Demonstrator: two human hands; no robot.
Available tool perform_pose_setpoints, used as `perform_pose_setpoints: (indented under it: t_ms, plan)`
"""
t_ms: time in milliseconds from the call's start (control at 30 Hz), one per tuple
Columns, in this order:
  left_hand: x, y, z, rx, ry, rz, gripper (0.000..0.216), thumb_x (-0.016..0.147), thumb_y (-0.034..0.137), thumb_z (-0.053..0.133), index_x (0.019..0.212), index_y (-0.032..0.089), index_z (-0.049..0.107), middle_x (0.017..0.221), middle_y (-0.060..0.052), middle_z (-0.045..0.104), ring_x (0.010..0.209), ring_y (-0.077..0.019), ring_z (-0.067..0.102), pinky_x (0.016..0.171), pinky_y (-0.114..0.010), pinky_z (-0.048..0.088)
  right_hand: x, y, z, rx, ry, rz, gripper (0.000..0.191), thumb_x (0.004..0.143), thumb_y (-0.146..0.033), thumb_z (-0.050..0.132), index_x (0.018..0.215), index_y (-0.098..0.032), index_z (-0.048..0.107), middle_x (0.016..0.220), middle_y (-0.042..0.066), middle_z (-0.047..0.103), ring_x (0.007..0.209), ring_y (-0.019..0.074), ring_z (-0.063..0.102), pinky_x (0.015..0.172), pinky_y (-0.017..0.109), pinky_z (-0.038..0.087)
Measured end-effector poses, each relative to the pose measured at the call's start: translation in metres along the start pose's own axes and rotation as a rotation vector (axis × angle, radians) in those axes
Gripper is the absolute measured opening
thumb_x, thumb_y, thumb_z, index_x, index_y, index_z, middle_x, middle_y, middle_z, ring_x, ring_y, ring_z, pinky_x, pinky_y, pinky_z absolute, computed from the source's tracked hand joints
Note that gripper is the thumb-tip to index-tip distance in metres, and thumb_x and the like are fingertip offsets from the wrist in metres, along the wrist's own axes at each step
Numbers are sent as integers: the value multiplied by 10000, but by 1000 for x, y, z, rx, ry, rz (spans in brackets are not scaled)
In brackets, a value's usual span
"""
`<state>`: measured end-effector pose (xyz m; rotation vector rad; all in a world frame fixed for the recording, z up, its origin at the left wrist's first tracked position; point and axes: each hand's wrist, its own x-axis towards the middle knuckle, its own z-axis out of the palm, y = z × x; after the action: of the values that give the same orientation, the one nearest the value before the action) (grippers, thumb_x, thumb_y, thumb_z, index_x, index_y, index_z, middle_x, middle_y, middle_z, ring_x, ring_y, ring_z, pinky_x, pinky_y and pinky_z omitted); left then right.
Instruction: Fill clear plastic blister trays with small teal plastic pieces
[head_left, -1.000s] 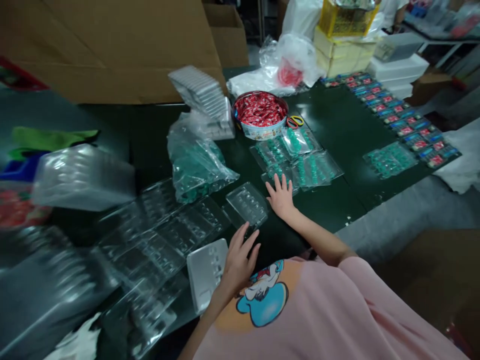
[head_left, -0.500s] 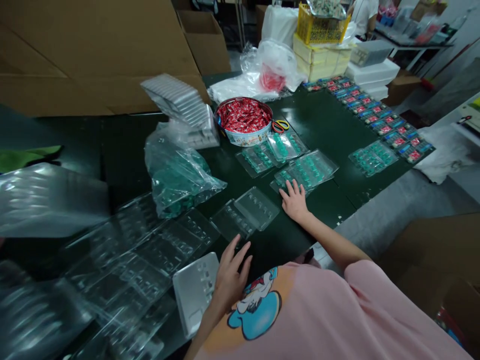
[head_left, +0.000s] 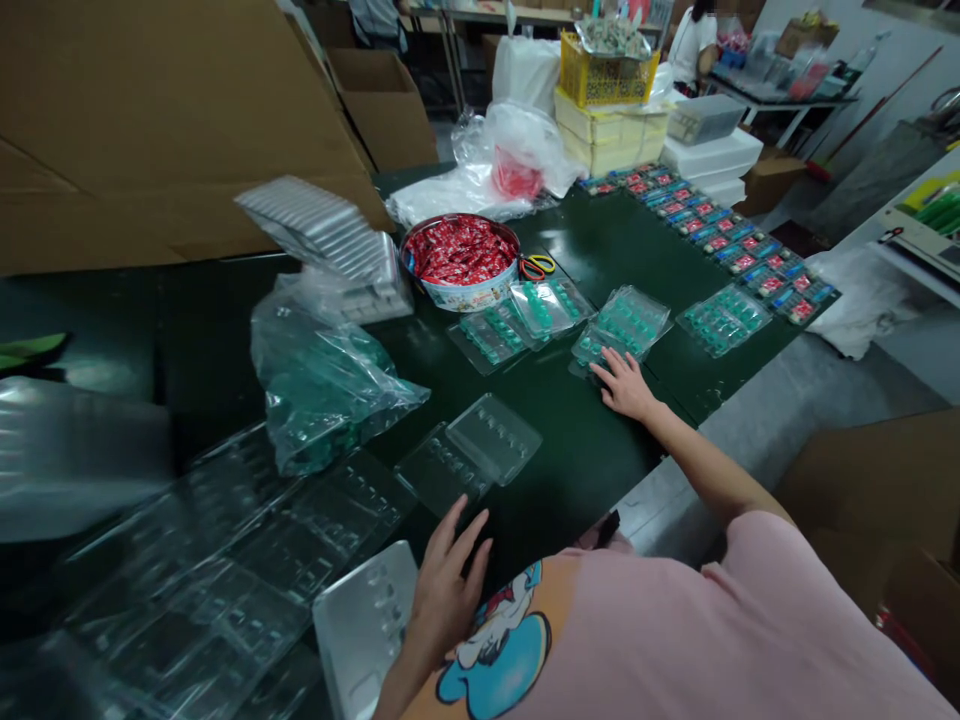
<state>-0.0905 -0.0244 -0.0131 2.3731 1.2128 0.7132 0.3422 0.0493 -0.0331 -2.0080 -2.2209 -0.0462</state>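
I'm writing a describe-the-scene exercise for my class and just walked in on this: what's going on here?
A person in a pink T-shirt is at a dark green table spread with clear plastic trays. The right hand has its fingertips at the near edge of a stack of trays with green pieces. The left hand is open, close to two overlapping clear trays. Further back are a bag of green pieces and a tin of red packets.

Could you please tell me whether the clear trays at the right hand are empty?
Not empty: rows of green pieces show through the clear trays at the right hand.
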Motion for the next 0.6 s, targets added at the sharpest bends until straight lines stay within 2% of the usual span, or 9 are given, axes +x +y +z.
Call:
perform_pose_setpoints:
  t_ms: [233,600]
  plan:
    - [0,-3,4,29,-17,-14,370,926,316,531,1283,269,615,1465,-92,481,1305,-274,519,1049,-444,495,26,51,-4,-7,-51,-103,596,855,-259,540,1440,-178,458,1604,175,219,1486,348,179,1161,559,168]
    - [2,-9,8,75,-63,-46,372,920,324,534,1281,289,617,1465,-76,486,1293,-267,535,1021,-430,519,66,145,1,-43,-19,43,574,893,-275,513,1452,-165,442,1596,175,244,1489,325,179,1182,527,144]
